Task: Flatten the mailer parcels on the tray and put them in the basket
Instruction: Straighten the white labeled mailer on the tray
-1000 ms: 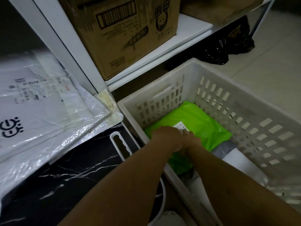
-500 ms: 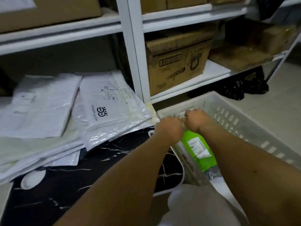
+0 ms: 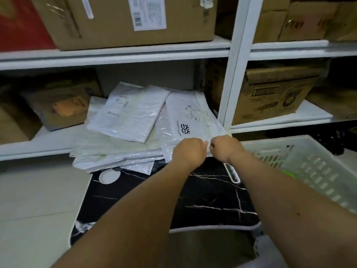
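Head view, two hands, left hand (image 3: 188, 151) and right hand (image 3: 224, 149), apparently gripping one white mailer (image 3: 189, 120), one basket (image 3: 313, 163).

The near half of the black marbled tray (image 3: 202, 206) lies bare; its far end is buried under the pile of white mailers (image 3: 135, 132). The white shelf post (image 3: 234, 78) stands just behind, the slotted basket (image 3: 313, 167) flanks the right
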Demonstrator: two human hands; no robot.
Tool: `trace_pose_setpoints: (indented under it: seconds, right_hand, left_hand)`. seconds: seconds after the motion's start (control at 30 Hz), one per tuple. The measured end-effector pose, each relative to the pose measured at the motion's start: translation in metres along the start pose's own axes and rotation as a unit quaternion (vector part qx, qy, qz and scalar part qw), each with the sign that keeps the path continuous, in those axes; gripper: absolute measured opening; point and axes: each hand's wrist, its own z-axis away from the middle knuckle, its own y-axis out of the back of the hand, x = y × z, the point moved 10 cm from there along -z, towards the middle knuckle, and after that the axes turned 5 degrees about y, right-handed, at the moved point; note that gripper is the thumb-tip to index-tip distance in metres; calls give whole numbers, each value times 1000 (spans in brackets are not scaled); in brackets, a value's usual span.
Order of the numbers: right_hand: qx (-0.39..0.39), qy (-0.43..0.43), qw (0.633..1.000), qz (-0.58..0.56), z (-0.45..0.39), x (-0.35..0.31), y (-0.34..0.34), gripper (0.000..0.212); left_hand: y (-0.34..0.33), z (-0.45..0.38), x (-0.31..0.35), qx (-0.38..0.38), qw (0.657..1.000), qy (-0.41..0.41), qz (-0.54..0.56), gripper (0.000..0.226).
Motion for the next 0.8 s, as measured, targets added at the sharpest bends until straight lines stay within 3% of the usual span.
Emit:
trace_pose_setpoints:
  seconds: [0.13,0.27,0.4,0.57,0.7,0.8]
  right_hand:
    - [50,61,995,-60,-19,-84,-3,25]
    - [73,48,967,-241,-41,-146,-13,26]
    - [13,-29,875,-483,-73,-183,-51,31]
    - [-4,-113,750,-652,-100,-204,-80,30]
    - [1,-157,699,-698,-114,-207,-85,27]
    - [3,-158,689,-707,-118,-211,-80,28]
  left_hand:
    - [23,0,-89,39,994,96,36,39]
    - [31,4,-171,59,973,203,95,25]
    - [29,6,-228,55,953,269,130,23]
    - [23,7,-264,61,941,292,158,26]
    - [17,8,-275,50,936,302,176,31]
    - [15,8,-277,52,932,303,191,26]
